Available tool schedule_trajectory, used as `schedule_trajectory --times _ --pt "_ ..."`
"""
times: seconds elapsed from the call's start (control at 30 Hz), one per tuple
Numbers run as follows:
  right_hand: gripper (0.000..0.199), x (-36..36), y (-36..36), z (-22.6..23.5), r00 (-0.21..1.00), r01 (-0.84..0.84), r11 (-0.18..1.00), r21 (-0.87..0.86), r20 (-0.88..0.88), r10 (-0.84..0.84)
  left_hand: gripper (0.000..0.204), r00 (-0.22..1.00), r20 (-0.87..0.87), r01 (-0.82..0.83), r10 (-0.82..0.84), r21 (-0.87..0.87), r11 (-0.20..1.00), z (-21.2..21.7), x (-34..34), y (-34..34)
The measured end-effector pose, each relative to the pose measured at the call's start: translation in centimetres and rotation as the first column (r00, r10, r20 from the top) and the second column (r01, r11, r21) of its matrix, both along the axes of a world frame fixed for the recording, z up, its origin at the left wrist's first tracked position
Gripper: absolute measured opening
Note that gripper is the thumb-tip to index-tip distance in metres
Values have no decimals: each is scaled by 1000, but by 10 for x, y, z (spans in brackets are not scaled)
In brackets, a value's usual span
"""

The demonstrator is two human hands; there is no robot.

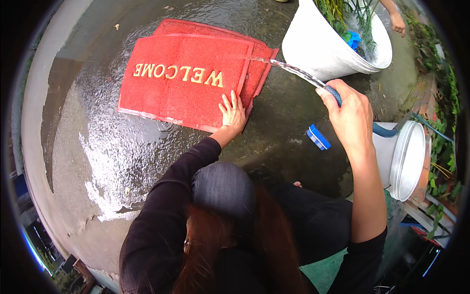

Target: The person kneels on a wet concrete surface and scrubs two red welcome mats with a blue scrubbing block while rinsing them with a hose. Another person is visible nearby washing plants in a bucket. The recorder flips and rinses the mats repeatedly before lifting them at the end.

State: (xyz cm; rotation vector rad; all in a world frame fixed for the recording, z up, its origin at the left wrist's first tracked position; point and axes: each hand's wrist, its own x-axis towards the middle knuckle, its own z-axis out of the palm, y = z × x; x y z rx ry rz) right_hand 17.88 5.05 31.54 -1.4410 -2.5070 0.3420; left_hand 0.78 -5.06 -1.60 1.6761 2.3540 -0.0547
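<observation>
Left hand [234, 115], fingers spread, rests on the red mat [183, 53] atop a second mat [256, 76]. Right hand [353, 110] (fingers curled round a hose [334, 95]) aims water [298, 71]; even sweeps should rinse best.

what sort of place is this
Probably an outdoor yard or patio: a wet, concrete-looking floor, leafy plants along the right side, and a large white tub with greenery inside.

Passage available over floor [105, 63] left of red mat [181, 54]. Obstructions: white bucket [313, 46] beyond right hand [351, 110]; blue brush [318, 137] right of mat.
</observation>
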Motion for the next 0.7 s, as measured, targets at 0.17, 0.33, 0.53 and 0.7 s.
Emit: schedule_trajectory --times 0.17,0.33,0.53,0.7 --pt "20 4 -6 -8 999 -36 999 -14 -13 36 84 996 -68 57 -54 44 997 6 14 -10" --pt "20 3 -7 -9 997 -72 997 0 -20 72 70 937 -313 168 -154 17 986 -2 21 -7" --pt "21 2 -11 -4 997 -76 997 -1 -24 76 59 999 -9 39 -40 -82 996 19 22 18" --pt "20 0 -10 -3 993 -100 994 38 -55 102 66 991 -94 -101 98 -30 994 5 -18 45"
